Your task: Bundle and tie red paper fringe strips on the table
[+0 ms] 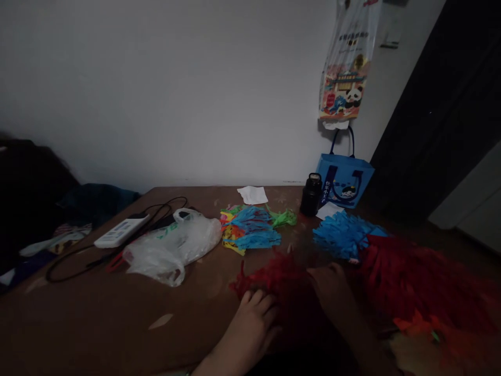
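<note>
A bundle of red fringed paper (pixel 277 274) lies in dim light at the near middle of the table, its cut strips spreading away from me. My left hand (pixel 256 318) is on its left side, fingers curled together over the strips. At its right edge is my right hand (pixel 331 287), fingers bent and closed on the red paper, slightly blurred. The near part of the bundle fades into shadow between my forearms. Beyond it lies a pile of blue, yellow, orange and green paper strips (pixel 252 227).
To the left are a crumpled plastic bag (pixel 176 243), a white power strip (pixel 121 230) and black cables. A black bottle (pixel 311 196) and a blue tote bag (pixel 344 180) stand at the back right. Blue fringe (pixel 344 232) and larger red fringe (pixel 422 282) lie right.
</note>
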A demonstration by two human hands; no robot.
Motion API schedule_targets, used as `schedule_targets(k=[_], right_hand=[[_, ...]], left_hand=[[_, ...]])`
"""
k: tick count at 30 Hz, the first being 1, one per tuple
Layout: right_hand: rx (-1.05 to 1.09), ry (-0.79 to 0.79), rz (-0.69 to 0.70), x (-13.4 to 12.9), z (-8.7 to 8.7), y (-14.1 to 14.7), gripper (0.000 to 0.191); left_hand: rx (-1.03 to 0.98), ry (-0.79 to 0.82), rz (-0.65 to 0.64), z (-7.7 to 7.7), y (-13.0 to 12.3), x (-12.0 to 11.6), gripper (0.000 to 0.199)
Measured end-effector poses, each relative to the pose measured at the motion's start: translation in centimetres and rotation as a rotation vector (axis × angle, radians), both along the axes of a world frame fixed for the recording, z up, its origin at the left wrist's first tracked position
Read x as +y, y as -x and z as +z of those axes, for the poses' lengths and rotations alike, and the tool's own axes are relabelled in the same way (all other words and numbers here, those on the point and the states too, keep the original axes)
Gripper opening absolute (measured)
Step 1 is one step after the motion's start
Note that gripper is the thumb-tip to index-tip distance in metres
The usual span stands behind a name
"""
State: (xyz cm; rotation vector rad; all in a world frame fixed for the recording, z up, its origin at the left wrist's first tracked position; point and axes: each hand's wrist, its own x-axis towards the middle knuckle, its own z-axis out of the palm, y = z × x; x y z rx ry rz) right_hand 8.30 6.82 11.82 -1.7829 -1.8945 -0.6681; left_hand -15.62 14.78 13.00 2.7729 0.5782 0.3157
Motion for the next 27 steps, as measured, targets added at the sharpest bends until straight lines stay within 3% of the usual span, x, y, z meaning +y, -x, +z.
schedule_targets(k=[3, 6, 9, 13, 18, 27], right_hand=[[0.027, -0.011, 0.057, 0.5, 0.4, 1.1, 0.031], [0.044, -0.031, 0.1, 1.1, 1.1, 1.9, 0.029], [0.05, -0.055, 0.144, 1.6, 2.0, 2.4, 0.028], [0.037, -0.1, 0.185, 1.5, 3.5, 3.0, 0.025], [-0.037, -0.123, 0.234, 0.8, 4.8, 3.0, 0.029], [-0.12, -0.184, 0.192, 0.2, 4.3, 2.2, 0.033]], left_hand=[[-0.04, -0.009, 0.017, 0.5, -0.8, -0.2, 0.013], [-0.099, -0.007, 0.132, 0.7, -1.6, 0.2, 0.015], [-0.158, -0.006, 0.259, 1.1, -2.5, 1.1, 0.03], [-0.138, 0.044, 0.291, 1.4, -3.6, 2.4, 0.037], [-0.169, 0.136, 0.332, 0.7, -3.6, 3.4, 0.038], [-0.293, 0.245, 0.311, -1.0, -2.2, 3.1, 0.056]])
